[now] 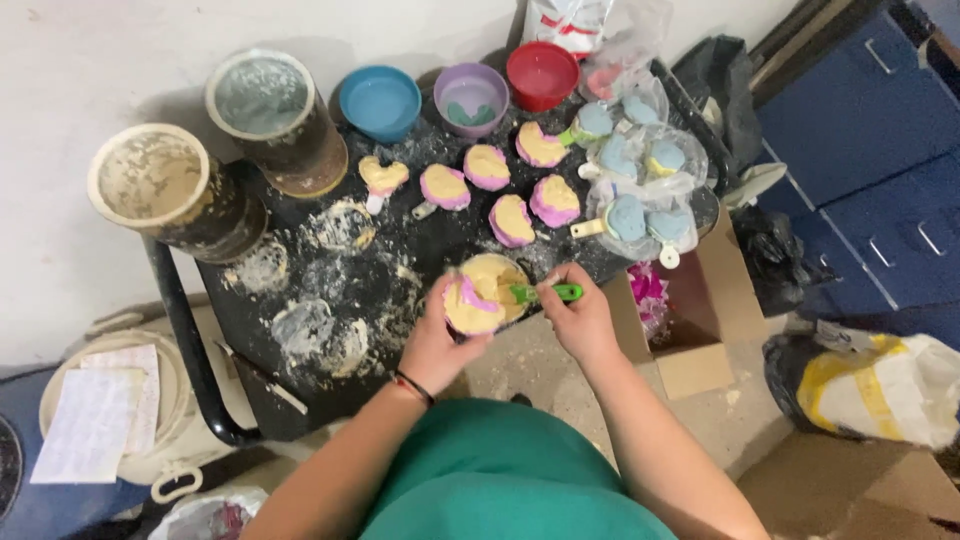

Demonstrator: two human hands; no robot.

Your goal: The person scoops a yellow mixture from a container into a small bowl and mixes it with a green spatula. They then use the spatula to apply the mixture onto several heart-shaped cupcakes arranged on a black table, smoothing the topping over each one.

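- Your left hand (432,340) has its grip closed around a pink mould (470,303) filled with cream-coloured paste, at the near edge of the black bench (300,360).
- Your right hand (580,318) pinches the green handle of a small tool (545,293), whose tip reaches into a paste-filled bowl (498,275) just behind the mould.
- Farther back lie filled pink moulds (520,200) in a loose row.
- To the right, blue moulds (640,190) rest on clear plastic.
- At the far edge stand blue (380,103), purple (471,98) and red (542,74) bowls.
- Two paste-crusted tubs (215,150) stand far left.

white-red bag (566,22) top, open cardboard box (700,300) right
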